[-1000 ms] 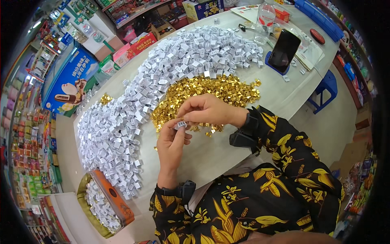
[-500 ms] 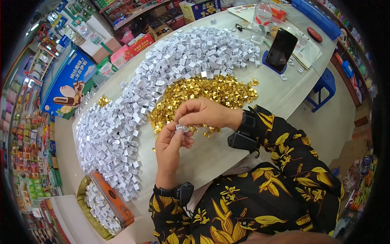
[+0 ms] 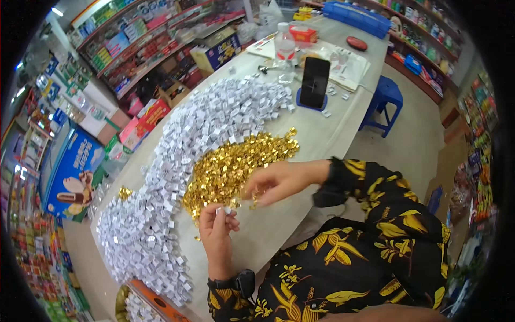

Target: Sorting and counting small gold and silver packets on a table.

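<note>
My left hand (image 3: 216, 236) is closed in a pinch on a small white plastic piece (image 3: 227, 210) above the table's near side. To its right, my right hand (image 3: 281, 181) hovers at the near edge of a heap of small shiny gold pieces (image 3: 236, 163). Motion blurs its fingers, so I cannot make out whether they hold anything. A long heap of small white plastic pieces (image 3: 214, 110) curves behind the gold ones and down the left side of the table (image 3: 332, 131).
A phone (image 3: 314, 81) stands on a blue holder beside a clear bottle (image 3: 284, 51). Papers (image 3: 348, 67) and a red oval object (image 3: 357, 43) lie farther back. An orange-sided container (image 3: 147, 298) of white pieces is at lower left; a blue stool (image 3: 383, 102) stands right.
My right hand has parted from my left and moved to the gold heap. The left hand still pinches the white piece. The whole view has shifted and turned.
</note>
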`<state>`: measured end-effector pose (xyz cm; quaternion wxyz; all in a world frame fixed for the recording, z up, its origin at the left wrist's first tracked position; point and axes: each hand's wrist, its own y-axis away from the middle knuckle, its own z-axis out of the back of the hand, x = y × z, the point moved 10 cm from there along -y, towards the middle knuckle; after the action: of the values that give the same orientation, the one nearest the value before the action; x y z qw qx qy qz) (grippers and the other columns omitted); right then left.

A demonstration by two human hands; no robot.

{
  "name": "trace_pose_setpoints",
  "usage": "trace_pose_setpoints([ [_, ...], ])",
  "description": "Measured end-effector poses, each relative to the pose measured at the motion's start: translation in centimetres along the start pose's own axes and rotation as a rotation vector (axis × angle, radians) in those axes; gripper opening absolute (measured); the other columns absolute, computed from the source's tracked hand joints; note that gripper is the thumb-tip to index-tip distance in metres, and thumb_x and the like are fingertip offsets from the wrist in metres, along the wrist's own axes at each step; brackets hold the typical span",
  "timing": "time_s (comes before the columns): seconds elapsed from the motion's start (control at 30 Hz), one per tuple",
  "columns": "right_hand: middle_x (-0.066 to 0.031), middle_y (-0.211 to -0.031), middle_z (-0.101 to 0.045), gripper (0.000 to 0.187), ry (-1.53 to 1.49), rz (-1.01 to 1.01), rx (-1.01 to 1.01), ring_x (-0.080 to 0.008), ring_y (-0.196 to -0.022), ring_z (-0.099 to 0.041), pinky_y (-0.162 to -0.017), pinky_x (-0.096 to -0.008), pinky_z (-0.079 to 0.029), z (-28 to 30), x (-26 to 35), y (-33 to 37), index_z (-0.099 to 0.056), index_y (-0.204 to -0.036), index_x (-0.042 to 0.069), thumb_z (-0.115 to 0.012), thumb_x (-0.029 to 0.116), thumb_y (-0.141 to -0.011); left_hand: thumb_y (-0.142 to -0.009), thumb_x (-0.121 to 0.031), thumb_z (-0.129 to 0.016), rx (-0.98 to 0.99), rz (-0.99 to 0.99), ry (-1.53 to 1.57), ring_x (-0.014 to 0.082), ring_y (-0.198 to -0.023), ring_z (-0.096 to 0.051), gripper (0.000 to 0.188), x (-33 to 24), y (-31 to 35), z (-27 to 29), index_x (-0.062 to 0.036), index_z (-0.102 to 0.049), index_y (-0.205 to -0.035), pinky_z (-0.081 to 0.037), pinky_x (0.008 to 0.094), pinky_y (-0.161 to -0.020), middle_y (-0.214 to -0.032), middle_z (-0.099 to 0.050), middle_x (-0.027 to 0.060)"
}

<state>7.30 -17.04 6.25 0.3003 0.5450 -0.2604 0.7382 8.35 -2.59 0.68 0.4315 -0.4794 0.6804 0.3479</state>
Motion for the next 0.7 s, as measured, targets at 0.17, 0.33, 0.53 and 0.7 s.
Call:
trace_pose_setpoints([
  [0.17, -0.0040, -0.104, -0.063, 0.030, -0.422, -0.633, 0.228, -0.0108, -0.086, -0.057, -0.077, -0.0252, -0.047, -2.5, -9.3, 14.8, -0.059, -0.111, 0.002, -0.053, 0.027, -0.094, -0.094, -0.014, -0.049, -0.029, 0.002, -0.016, 0.0118, -0.060, -0.058, 0.012, 0.6, -0.2, 0.3, -0.0068, -0.052, -0.102, -0.045, 0.0234, -0.052, -0.079, -0.061, 0.0098],
  [0.33, -0.0017, -0.089, -0.063, 0.032, -0.993, -0.922, 0.160, -0.0081, -0.076, -0.056, -0.068, -0.0224, -0.046, -6.6, -20.0, 28.8, -0.059, -0.101, 0.005, -0.050, 0.035, -0.095, -0.094, -0.015, -0.050, -0.019, 0.022, -0.054, 0.0114, -0.059, -0.058, 0.012, 1.0, -0.1, -0.3, -0.0070, -0.053, -0.102, -0.045, 0.0227, -0.051, -0.077, -0.062, 0.0090],
  [0.53, -0.0072, -0.106, -0.061, 0.037, -0.560, -1.142, -0.129, -0.0149, -0.094, -0.056, -0.082, -0.0291, -0.045, -11.0, -26.2, 36.7, -0.055, -0.115, 0.004, -0.044, 0.034, -0.096, -0.093, -0.016, -0.051, -0.078, 0.034, -0.059, 0.0110, -0.058, -0.057, 0.012, 1.2, -0.2, 0.5, -0.0072, -0.054, -0.102, -0.045, 0.0220, -0.050, -0.075, -0.062, 0.0083],
  [0.7, -0.0137, -0.122, -0.054, 0.050, -0.140, -1.045, -0.063, -0.0221, -0.110, -0.051, -0.093, -0.0343, -0.040, -10.4, -26.7, 36.6, -0.048, -0.126, 0.001, -0.042, 0.041, -0.096, -0.093, -0.017, -0.053, -0.090, 0.050, -0.091, 0.0108, -0.058, -0.057, 0.013, 1.0, 0.0, 0.4, -0.0071, -0.054, -0.101, -0.045, 0.0219, -0.050, -0.076, -0.062, 0.0083],
])
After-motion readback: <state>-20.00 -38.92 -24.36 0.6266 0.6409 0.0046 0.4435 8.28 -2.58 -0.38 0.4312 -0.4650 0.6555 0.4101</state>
